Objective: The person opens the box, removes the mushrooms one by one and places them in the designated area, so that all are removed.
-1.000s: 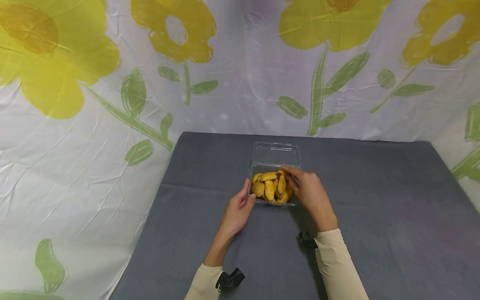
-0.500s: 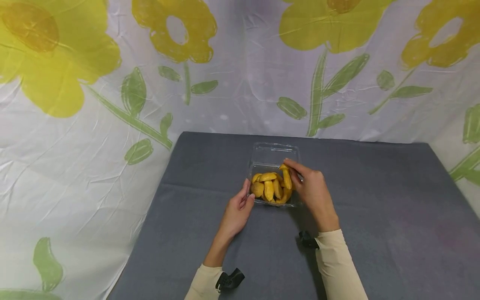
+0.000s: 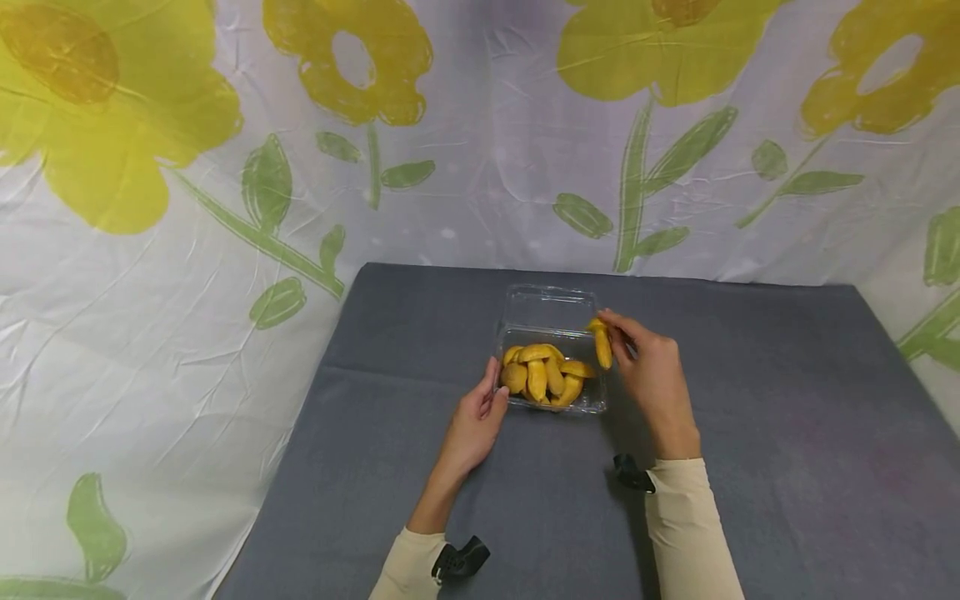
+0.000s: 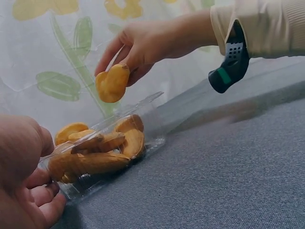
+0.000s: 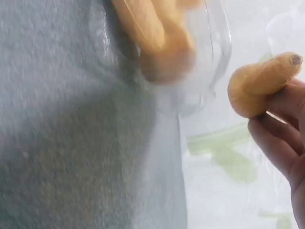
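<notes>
A clear plastic clamshell box [image 3: 592,403] with several yellow mushrooms [image 3: 537,371] in it sits on the grey cloth, its lid [image 3: 551,307] folded back behind. My left hand [image 3: 477,417] grips the box's left side, thumb near the front corner and fingers along the wall. In the left wrist view that hand [image 4: 24,167] has its thumb above and curled fingers lower on the wall. My right hand [image 3: 651,371] pinches one yellow mushroom [image 3: 602,343] by thumb and fingers at the box's right edge. The right wrist view shows this mushroom [image 5: 259,86] raised beside the box.
A grey cloth [image 3: 750,417] covers the table, extending widely to the right of the box. Behind it hangs a white curtain [image 3: 480,167] printed with yellow flowers. Black camera straps [image 3: 461,560] sit on both wrists over beige sleeves.
My right hand has lifted one mushroom out of the pile and carried it right, to the box's right edge. My left hand keeps its hold on the box.
</notes>
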### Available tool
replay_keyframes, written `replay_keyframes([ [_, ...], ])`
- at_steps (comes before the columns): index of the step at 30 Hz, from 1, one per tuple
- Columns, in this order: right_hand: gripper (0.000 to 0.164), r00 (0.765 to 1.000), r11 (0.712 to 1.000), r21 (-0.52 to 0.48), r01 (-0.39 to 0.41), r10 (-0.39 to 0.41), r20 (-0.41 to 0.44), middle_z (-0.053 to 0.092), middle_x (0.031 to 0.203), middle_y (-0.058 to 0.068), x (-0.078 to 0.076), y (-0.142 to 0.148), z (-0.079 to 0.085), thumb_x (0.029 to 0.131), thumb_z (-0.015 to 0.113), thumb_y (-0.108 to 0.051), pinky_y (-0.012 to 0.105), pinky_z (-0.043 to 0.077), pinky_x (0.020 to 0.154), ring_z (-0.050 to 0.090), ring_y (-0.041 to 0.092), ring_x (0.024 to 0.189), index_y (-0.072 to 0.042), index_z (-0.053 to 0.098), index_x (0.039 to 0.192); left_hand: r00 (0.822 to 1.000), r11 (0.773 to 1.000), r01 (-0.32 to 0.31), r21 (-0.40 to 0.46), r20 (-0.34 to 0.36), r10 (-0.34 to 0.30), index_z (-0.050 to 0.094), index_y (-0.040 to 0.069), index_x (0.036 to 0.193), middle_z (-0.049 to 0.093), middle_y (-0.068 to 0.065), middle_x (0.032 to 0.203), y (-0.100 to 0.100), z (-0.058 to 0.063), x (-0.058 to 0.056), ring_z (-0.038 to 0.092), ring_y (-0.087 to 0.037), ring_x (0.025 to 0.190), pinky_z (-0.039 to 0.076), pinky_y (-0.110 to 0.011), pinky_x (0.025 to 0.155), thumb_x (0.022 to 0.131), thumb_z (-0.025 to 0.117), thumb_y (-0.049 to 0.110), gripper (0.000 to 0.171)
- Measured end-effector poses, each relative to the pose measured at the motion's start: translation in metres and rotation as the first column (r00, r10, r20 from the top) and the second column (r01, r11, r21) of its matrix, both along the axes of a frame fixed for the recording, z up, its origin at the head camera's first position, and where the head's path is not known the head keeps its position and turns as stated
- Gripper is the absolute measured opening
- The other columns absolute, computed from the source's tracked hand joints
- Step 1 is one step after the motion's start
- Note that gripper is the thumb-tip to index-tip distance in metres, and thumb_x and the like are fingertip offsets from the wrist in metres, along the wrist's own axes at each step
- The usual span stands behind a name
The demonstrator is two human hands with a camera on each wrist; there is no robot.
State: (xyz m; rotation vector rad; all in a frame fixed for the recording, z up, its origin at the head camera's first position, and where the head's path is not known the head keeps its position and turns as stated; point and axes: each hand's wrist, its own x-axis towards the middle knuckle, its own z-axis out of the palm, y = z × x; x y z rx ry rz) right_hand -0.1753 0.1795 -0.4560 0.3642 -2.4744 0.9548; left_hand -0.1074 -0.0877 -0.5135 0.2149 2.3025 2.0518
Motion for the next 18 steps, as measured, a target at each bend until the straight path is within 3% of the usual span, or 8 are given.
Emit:
replay_keyframes([
  [9,0.035,0.996,0.996,-0.005,0.085,-0.085,0.016,0.076,0.124,0.017,-0.005,0.019,-0.002,0.1,0.07,0.002,0.053,0.063,0.081,0.076,0.038,0.101,-0.007,0.074,0.134,1.0,1.0,0.003,-0.014,0.021,-0.003,0.022,0.006,0.167,0.023,-0.005,0.173,0.0,0.002,-0.001,0.03,-0.017,0.156,0.038,-0.038,0.12,0.114,0.053,0.023,0.064],
  [18,0.032,0.994,0.994,0.046,0.097,-0.099,0.045,0.076,0.121,0.02,-0.007,0.029,-0.009,0.101,0.069,0.0,0.058,0.06,0.088,0.075,0.041,0.105,-0.006,0.075,0.132,1.0,1.0,-0.018,0.001,0.017,0.018,0.021,0.004,0.167,0.022,-0.009,0.173,0.003,0.004,0.001,0.028,-0.021,0.157,0.036,-0.041,0.121,0.114,0.052,0.021,0.064],
])
